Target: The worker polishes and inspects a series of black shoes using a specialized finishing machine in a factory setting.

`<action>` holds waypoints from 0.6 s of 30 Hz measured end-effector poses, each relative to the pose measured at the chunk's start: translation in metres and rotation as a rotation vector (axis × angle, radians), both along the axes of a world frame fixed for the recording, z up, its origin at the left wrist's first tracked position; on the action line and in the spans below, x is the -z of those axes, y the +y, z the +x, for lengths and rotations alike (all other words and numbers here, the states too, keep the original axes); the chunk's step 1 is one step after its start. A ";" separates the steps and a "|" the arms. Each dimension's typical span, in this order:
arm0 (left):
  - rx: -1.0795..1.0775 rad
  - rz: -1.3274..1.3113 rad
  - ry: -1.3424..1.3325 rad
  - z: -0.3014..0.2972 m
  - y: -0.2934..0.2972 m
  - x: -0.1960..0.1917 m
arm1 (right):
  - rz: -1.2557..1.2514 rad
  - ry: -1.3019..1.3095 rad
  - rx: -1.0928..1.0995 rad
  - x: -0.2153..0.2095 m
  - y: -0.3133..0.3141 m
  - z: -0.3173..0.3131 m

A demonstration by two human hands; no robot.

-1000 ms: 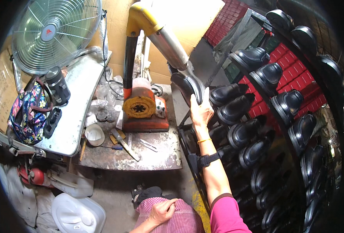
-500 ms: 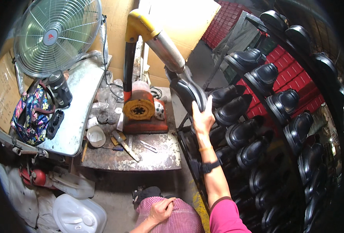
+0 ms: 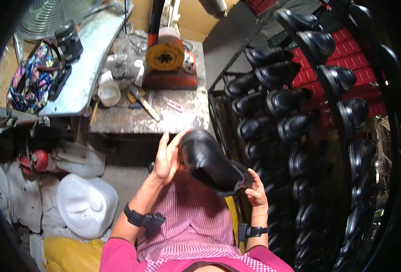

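Glossy black shoe [image 3: 211,163], opening upward, left hand [image 3: 166,158] and right hand [image 3: 256,192] grasping its ends

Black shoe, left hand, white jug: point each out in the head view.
black shoe [image 3: 209,163], head view, on its upper.
left hand [image 3: 168,158], head view, on its back.
white jug [image 3: 87,206], head view, on its side.
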State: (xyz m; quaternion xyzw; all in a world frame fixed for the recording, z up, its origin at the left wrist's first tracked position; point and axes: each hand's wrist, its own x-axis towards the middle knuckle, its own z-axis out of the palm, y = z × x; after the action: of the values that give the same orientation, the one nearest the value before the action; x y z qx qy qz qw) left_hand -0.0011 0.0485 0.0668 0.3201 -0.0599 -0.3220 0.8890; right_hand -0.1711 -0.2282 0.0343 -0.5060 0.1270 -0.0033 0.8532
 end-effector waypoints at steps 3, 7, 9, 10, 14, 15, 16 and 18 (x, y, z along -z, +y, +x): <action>0.095 0.015 -0.051 -0.023 -0.003 -0.003 | -0.080 0.022 -0.023 0.007 -0.001 -0.037; 0.165 -0.020 -0.037 -0.055 -0.002 -0.007 | -0.009 -0.016 0.008 0.014 0.007 -0.071; 0.181 -0.087 -0.005 -0.066 -0.002 -0.017 | 0.049 -0.027 0.033 0.013 0.011 -0.081; 0.182 -0.089 -0.008 -0.071 -0.001 -0.026 | 0.047 -0.031 0.034 0.012 0.013 -0.086; 0.164 0.441 -0.249 -0.084 -0.004 -0.046 | 0.043 -0.028 0.040 -0.008 0.020 -0.098; 0.093 0.447 -0.295 -0.086 -0.007 -0.041 | -0.050 0.018 0.016 -0.013 0.021 -0.104; 0.027 0.444 -0.343 -0.086 -0.011 -0.041 | -0.147 0.063 0.001 -0.018 0.020 -0.112; -0.209 0.515 -0.649 -0.077 -0.028 -0.039 | -0.121 -0.029 0.083 -0.032 0.012 -0.130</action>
State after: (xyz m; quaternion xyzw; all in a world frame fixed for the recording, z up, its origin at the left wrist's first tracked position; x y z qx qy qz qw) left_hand -0.0777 0.0202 0.1056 0.6209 -0.2214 -0.1172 0.7428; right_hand -0.3014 -0.2159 0.0664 -0.5506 0.1348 -0.0536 0.8221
